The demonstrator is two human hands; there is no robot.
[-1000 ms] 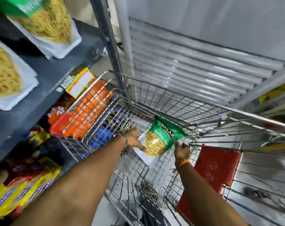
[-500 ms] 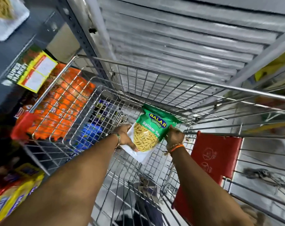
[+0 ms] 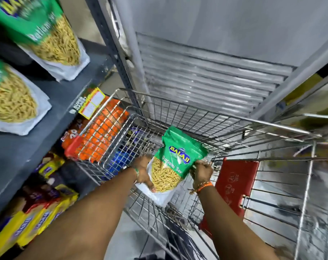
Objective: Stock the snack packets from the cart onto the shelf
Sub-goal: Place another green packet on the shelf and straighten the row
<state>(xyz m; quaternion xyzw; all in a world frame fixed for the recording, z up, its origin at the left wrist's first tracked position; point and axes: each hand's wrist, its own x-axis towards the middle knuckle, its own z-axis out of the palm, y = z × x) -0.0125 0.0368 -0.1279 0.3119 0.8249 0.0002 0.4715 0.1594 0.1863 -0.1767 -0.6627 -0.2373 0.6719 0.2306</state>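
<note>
Both hands on one packet. Left hand (image 3: 143, 172) grips the lower left edge of the green-and-white Balaji Ratlami Sev snack packet (image 3: 175, 164), fingers curled over the clear window showing yellow sev. Right hand (image 3: 201, 170) pinches the packet's right edge, an orange thread band on the wrist. Packet held tilted, green top away from the person, white bottom toward them, above the inside of the silver wire shopping cart (image 3: 225, 128); it looks clear of the cart floor.

Cart: red plastic child-seat flap (image 3: 234, 184) just right of the right hand. Through the cart's left mesh, orange packets (image 3: 101, 136) and blue packets (image 3: 120, 160) sit on a lower shelf level.

Left: dark grey metal shelf (image 3: 28, 147), with two matching green-and-white sev packets on it, one at the upper left (image 3: 52, 42), one at the far left edge (image 3: 11, 102), both blurred. A yellow price tag (image 3: 92, 103) hangs on the shelf lip. Yellow-and-purple packets (image 3: 31, 226) lie below, near the left forearm.

Ahead: grey ribbed metal shutter (image 3: 206, 79) behind the cart.
</note>
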